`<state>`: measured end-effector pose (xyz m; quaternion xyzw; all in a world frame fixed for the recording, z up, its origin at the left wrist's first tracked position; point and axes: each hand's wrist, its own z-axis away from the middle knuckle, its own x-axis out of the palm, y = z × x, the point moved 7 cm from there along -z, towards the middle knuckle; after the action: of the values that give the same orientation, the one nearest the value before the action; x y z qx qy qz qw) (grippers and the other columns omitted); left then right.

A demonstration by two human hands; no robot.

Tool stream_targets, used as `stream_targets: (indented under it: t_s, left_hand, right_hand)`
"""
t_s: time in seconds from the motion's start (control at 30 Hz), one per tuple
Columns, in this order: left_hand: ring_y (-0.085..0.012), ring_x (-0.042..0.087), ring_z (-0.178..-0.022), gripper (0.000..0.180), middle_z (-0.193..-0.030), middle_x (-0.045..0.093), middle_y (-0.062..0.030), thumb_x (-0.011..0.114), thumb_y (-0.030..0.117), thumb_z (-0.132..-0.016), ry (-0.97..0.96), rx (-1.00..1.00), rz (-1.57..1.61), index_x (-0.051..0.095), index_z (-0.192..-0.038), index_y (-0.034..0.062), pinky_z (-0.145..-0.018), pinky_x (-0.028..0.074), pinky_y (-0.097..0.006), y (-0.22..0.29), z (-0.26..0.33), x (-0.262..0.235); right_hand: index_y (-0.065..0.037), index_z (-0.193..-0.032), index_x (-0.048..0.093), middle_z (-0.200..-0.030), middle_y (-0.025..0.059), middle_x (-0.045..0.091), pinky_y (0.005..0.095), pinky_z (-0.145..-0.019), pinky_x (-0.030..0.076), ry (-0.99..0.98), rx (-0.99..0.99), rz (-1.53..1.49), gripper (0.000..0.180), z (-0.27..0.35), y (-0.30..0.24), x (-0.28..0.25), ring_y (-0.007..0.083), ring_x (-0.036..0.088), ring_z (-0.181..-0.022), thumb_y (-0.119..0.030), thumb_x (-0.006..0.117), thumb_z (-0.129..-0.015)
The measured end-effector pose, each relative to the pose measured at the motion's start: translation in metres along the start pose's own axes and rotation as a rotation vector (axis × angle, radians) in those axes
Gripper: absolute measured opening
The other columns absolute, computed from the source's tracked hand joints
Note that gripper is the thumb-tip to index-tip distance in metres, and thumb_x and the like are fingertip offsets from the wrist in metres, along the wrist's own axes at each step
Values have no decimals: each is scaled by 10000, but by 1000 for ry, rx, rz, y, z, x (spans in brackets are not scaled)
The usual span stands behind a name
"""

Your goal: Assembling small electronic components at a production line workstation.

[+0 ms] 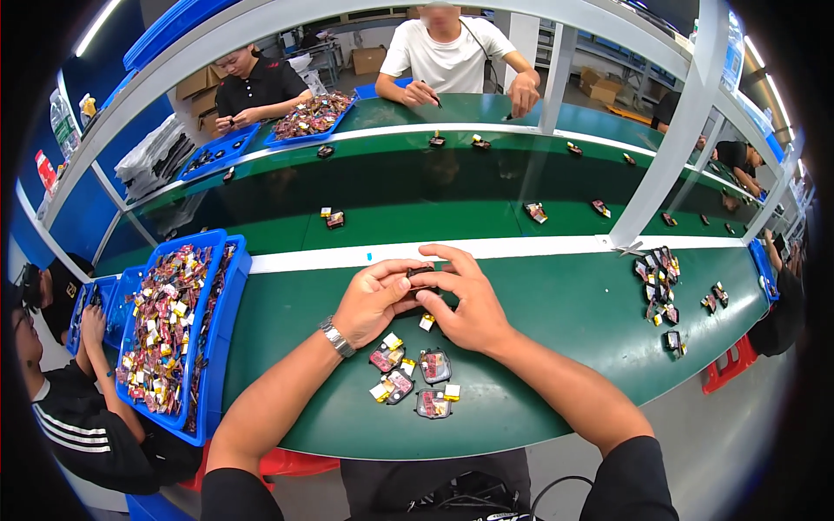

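Nearest, small units (434, 366) with reddish boards lay clustered on the green surface (512, 408). Just beyond, the left hand (375, 304) and right hand (469, 306) gripped a small black part (421, 272) above the surface; fingers mostly hid it, so its direction and long axis could not be told. Both wrists angled inward, fingers bent. Farther, similar units lay beyond a white strip (304, 260).
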<state>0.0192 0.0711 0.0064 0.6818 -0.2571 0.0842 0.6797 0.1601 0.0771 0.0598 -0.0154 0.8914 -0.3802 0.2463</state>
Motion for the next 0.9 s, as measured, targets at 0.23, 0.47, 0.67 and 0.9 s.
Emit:
stream_targets:
  t_s: [0.23, 0.47, 0.67, 0.9]
  left_hand:
    - [-202, 620, -1120, 366, -1211, 624, -116, 587, 152, -977, -38, 5, 50, 508, -1296, -11, -975, 535, -377, -5, -1, 2]
    - [-197, 624, -1109, 377, -1207, 625, -113, 599, 148, -969, -28, -8, 63, 502, -1296, -14, -967, 540, -378, -7, -2, 0]
    - [-195, 631, -1095, 368, -1201, 628, -111, 600, 134, -967, -28, -24, 64, 505, -1290, -14, -953, 547, -369, -8, -2, 1]
    - [-185, 629, -1093, 331, -1217, 621, -119, 577, 90, -971, 7, -26, 18, 511, -1278, -16, -933, 555, -347, -8, -2, 5]
  right_hand:
    - [-55, -887, 681, -985, 80, 614, 328, -697, 524, 152, -330, 235, 209, -2, -20, -9, 247, 595, -879, 42, 721, -706]
    - [-40, -903, 681, -947, 77, 604, 321, -663, 534, 145, -298, 385, 197, 0, -26, -6, 234, 606, -825, 3, 727, -716]
    - [-34, -909, 683, -921, 67, 599, 317, -634, 537, 149, -289, 470, 170, 3, -21, -2, 223, 603, -818, -43, 730, -746]
    - [-37, -881, 680, -901, 56, 591, 318, -618, 537, 147, -266, 547, 134, 4, -17, 2, 220, 602, -800, -66, 722, -757]
